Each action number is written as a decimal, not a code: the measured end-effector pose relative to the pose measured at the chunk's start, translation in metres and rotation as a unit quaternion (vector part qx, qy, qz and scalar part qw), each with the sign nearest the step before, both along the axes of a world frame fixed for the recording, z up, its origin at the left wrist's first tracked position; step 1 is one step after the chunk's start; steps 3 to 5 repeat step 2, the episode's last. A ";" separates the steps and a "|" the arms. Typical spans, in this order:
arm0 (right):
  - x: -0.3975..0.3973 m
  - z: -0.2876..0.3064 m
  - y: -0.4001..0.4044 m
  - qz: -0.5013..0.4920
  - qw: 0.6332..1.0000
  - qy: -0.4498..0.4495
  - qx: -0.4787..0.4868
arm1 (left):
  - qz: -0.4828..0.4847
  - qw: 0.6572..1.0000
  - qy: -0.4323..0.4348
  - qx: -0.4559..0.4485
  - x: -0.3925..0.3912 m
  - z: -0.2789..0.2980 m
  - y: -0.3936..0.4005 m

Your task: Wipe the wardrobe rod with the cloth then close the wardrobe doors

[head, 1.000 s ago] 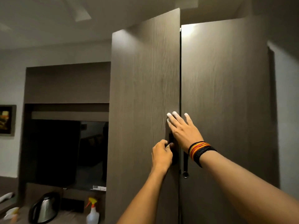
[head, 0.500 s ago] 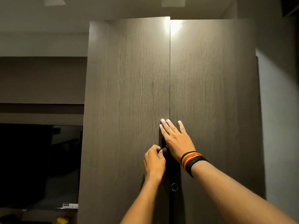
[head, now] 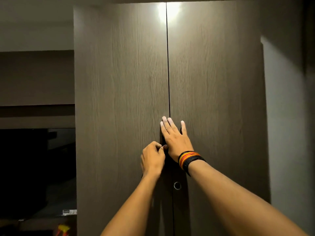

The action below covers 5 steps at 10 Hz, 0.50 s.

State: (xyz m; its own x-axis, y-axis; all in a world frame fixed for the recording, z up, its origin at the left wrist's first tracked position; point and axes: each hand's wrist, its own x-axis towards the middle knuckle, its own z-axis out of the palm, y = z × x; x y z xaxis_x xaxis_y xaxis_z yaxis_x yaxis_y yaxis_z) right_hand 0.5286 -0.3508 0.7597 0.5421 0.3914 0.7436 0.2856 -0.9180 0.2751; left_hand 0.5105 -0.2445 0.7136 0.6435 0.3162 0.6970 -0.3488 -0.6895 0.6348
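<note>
Two tall dark wood-grain wardrobe doors, the left door [head: 119,99] and the right door [head: 213,99], stand flush with only a thin seam between them. My right hand [head: 175,142], with bangles on its wrist, lies flat with fingers spread across the seam at mid height. My left hand [head: 152,159] is just below and to the left, with its fingers curled and pinched on the dark handle strip [head: 164,142] at the left door's edge. The rod is hidden behind the doors. No cloth is in view.
A round metal lock ring [head: 177,185] sits on the right door below my hands. A dark television screen [head: 34,167] fills the recess at the left. The yellow top of a spray bottle [head: 63,229] shows at the bottom left. A pale wall [head: 289,116] borders the wardrobe's right side.
The left door has swung from ajar to flush with the right door. Both hands stayed at the seam, and the view has shifted to face the wardrobe squarely.
</note>
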 end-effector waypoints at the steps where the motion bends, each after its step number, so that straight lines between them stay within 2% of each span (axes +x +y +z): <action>1: -0.005 -0.016 0.002 0.066 0.992 -0.047 0.097 | 0.082 0.973 -0.133 0.169 -0.017 0.001 0.008; 2: -0.018 -0.020 0.005 0.094 0.964 -0.122 0.217 | 0.105 0.937 -0.212 0.258 -0.022 0.007 0.013; 5: -0.018 -0.020 0.005 0.094 0.964 -0.122 0.217 | 0.105 0.937 -0.212 0.258 -0.022 0.007 0.013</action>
